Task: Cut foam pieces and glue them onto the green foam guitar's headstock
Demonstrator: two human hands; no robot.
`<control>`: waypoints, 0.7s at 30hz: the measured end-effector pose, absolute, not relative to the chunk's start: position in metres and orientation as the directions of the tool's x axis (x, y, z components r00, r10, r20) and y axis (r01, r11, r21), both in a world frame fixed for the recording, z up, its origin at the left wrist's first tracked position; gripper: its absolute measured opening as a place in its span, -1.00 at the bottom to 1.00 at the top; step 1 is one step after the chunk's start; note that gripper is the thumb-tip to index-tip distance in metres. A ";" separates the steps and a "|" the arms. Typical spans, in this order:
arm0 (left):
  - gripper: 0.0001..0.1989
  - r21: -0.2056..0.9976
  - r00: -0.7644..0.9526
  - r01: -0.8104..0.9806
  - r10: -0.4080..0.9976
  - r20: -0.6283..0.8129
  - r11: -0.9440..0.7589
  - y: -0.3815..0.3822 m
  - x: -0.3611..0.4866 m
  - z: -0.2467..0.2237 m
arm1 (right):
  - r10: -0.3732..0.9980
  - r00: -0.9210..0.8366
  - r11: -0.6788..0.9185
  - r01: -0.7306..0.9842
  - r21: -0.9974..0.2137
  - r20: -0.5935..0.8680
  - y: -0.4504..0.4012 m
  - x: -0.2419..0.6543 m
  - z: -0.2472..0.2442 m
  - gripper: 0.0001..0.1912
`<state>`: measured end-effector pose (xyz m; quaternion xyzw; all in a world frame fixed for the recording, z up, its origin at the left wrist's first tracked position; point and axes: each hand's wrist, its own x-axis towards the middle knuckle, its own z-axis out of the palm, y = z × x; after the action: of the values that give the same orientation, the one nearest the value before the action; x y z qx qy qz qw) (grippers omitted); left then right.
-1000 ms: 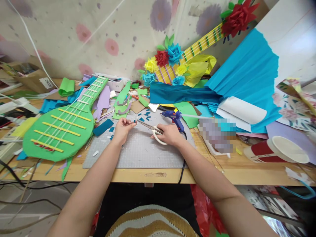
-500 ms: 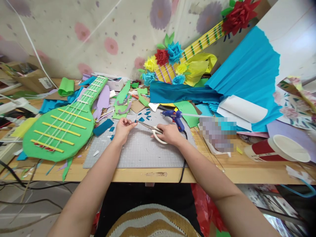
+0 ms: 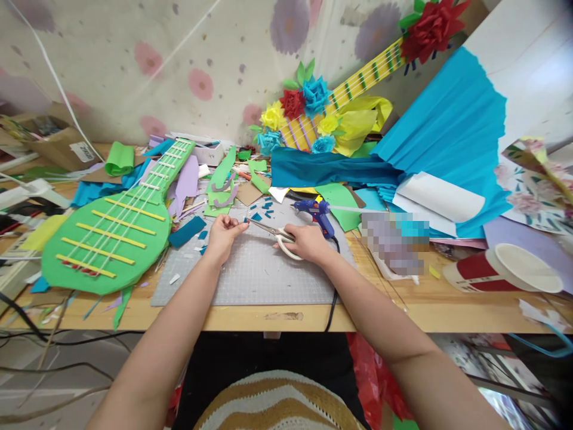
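My right hand [image 3: 305, 242] is closed round the white handles of a pair of scissors [image 3: 283, 240], whose blades point left toward my other hand. Between the thumb and fingers of my left hand [image 3: 224, 234] a small dark blue paper piece [image 3: 246, 221] is pinched, right at the blade tips. Both hands are above a grey cutting mat [image 3: 264, 280]. Several small blue paper scraps [image 3: 256, 217] lie just beyond the blades. A larger dark blue paper strip [image 3: 187, 232] rests left of my left hand.
A blue glue gun [image 3: 316, 210] stands behind my right hand, its black cord [image 3: 332, 307] hanging over the table edge. On the left lies a green paper lute [image 3: 111, 239]. Blue crepe paper [image 3: 447, 143] and a paper cup [image 3: 501, 270] are at right.
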<state>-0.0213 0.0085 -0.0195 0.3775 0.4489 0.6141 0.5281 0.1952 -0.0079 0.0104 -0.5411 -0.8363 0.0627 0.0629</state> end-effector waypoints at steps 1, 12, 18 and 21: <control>-0.49 0.951 -0.162 -0.305 0.987 0.001 -0.051 0.008 -0.021 -0.020 | 0.913 -0.407 0.407 0.897 -0.174 0.036 -0.008 0.195 0.010 -0.46; -0.51 0.965 -0.260 -0.239 0.965 0.040 -0.104 0.007 -0.019 -0.017 | 0.919 -0.392 0.392 0.902 -0.181 0.040 -0.008 0.193 0.010 -0.46; -0.50 0.964 -0.256 -0.246 0.966 0.035 -0.100 0.007 -0.020 -0.018 | 0.921 -0.386 0.388 0.905 -0.175 0.048 -0.006 0.194 0.008 -0.43; -0.49 0.962 -0.259 -0.253 0.965 0.033 -0.101 0.008 -0.020 -0.018 | 0.923 -0.382 0.385 0.907 -0.171 0.049 -0.006 0.195 0.007 -0.42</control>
<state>-0.0198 0.0076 -0.0180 0.3779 0.4710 0.6386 0.4769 0.1952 -0.0061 0.0072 -0.5515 -0.8294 0.0579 0.0681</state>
